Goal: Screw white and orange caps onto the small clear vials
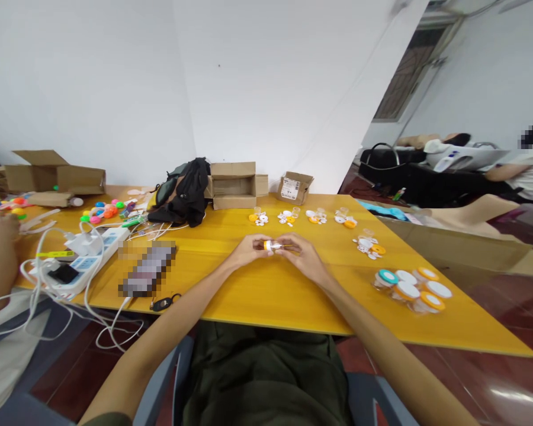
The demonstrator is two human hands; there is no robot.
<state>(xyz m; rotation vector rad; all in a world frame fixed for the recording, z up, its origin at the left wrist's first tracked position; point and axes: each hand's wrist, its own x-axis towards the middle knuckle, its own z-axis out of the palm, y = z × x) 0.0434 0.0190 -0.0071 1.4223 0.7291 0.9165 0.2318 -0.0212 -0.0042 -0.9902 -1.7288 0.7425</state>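
Two hands holding small orange-and-white piece [267, 245], yellow table [249, 296], lidded jars [406, 290]

The small cardboard box [305, 192] by the wall bears a white label [289, 189] on its front. Low on that label stands a dark mark that looks like "4+" (blurred, so the reading is unsure), and the finer print above it is too small to read. Dark print, also unreadable, shows on the cardboard to the right of the label. The white power strip [98, 258] carries blue patches with pale marks that cannot be made out. The phone [150, 269] has its screen pixelated, so any text there is illegible.
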